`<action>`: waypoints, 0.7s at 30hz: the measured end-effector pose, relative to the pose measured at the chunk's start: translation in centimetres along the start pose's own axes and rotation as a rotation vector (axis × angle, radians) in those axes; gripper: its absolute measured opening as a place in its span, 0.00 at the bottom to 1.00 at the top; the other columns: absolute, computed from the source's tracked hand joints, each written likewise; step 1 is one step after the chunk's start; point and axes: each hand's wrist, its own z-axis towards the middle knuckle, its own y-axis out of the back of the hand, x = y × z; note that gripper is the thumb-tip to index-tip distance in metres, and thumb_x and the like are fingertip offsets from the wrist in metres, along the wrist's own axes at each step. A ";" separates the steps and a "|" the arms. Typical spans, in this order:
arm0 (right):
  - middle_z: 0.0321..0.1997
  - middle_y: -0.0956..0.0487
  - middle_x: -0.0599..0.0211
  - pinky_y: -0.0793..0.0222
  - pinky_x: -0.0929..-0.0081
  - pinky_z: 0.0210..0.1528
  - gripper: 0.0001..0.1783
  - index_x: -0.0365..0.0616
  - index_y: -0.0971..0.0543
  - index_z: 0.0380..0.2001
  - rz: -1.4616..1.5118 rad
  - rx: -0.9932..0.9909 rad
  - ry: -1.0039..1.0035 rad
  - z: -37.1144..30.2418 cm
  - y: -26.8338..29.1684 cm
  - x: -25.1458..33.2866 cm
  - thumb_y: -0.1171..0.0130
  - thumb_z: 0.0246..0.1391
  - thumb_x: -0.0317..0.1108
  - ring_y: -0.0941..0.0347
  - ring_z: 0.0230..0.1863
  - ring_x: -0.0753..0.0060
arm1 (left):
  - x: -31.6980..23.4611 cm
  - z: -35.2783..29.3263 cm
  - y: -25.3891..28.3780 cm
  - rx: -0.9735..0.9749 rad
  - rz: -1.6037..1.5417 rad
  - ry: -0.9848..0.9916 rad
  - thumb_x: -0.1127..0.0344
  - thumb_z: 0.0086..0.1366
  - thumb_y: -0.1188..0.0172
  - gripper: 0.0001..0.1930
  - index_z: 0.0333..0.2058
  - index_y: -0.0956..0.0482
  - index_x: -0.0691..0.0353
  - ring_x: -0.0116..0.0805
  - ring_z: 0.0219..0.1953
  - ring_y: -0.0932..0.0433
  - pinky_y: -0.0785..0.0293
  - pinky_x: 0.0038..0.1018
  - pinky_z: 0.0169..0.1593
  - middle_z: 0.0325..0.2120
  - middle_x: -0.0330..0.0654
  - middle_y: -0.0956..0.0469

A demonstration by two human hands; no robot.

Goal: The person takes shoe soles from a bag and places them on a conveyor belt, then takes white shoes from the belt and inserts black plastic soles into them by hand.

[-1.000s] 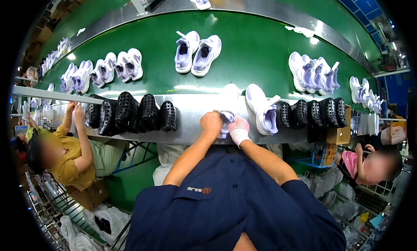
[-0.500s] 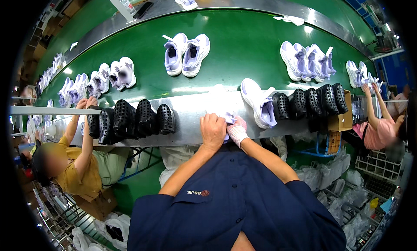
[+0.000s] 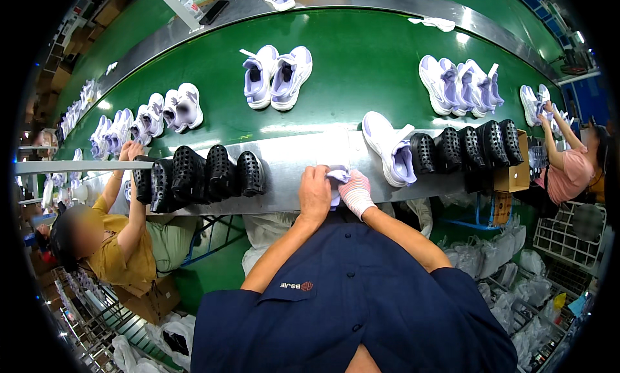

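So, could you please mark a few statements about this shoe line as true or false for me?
1. Both hands work on a small pale lilac piece at the steel ledge. True: the bare left hand and the right hand meet on the pale lilac piece.
2. The right hand is bare. False: it wears a white knit glove.
3. A white and lilac sneaker lies just right of the hands. True.
4. The green conveyor belt carries black shoes. False: it carries white and lilac pairs; the black perforated moulds sit on the steel ledge.
5. The person wears a yellow shirt. False: it is a navy shirt.
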 end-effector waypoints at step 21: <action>0.41 0.18 0.40 0.26 0.51 0.51 0.13 0.38 0.20 0.37 -0.049 -0.002 0.043 1.6 1.0 -1.2 0.38 0.50 0.35 0.22 0.49 0.36 | -1.3 0.2 0.1 0.001 0.380 -0.203 0.68 0.53 0.36 0.05 0.29 0.21 0.60 0.46 0.40 0.28 0.34 0.41 0.42 0.34 0.45 0.26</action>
